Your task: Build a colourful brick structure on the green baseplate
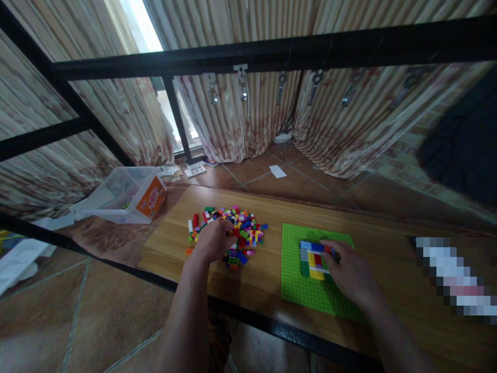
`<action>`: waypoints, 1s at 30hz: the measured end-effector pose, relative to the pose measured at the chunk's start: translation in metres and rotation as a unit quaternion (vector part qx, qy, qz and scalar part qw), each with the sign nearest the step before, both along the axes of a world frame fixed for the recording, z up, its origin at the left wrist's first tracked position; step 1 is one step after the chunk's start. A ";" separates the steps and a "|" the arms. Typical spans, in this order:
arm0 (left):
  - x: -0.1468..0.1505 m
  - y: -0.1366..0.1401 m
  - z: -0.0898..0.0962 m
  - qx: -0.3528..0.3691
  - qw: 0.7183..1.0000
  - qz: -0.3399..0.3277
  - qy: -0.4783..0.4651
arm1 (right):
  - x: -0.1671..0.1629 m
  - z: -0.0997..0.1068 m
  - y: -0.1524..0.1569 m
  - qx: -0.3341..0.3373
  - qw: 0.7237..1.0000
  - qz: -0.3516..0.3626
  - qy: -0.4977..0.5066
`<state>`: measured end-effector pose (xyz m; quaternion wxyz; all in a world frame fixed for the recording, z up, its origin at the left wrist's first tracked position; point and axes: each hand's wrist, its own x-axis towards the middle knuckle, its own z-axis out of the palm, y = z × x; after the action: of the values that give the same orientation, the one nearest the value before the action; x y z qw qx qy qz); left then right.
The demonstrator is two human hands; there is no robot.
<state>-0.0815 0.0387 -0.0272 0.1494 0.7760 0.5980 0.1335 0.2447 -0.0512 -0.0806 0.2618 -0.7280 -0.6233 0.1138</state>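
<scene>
My left hand reaches into a loose pile of toy building bricks of many colours. Its fingers are curled together among the bricks, and what they pinch, if anything, is hidden. On the wooden table lies a green studded baseplate, bearing a low block of bricks in blue, white, yellow, red and green. My right hand rests over the right side of this block, thumb and fingers closed around orange and dark blue bricks at its upper right corner. The palm covers part of the baseplate.
A clear plastic bin with an orange label stands beyond the table's left end. Black metal bars with hanging hooks cross behind the table, before striped curtains. A blurred-out object lies at the right. Papers lie on the tiled floor.
</scene>
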 end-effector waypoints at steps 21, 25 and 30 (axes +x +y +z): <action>0.127 -0.041 -0.024 -0.294 0.848 -0.212 -0.386 | -0.004 0.029 -0.005 0.123 0.959 -0.014 0.254; 0.143 -0.043 -0.031 -0.343 0.807 -0.146 -0.458 | -0.014 0.035 -0.009 0.086 0.962 0.083 0.246; 0.153 -0.046 -0.029 -0.364 0.774 -0.109 -0.507 | -0.021 0.040 -0.011 0.071 0.962 0.117 0.237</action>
<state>0.0712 -0.0068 -0.0563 0.7159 0.5435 0.3514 0.2622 0.2236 -0.0622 -0.0407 0.4382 -0.5814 -0.6308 0.2685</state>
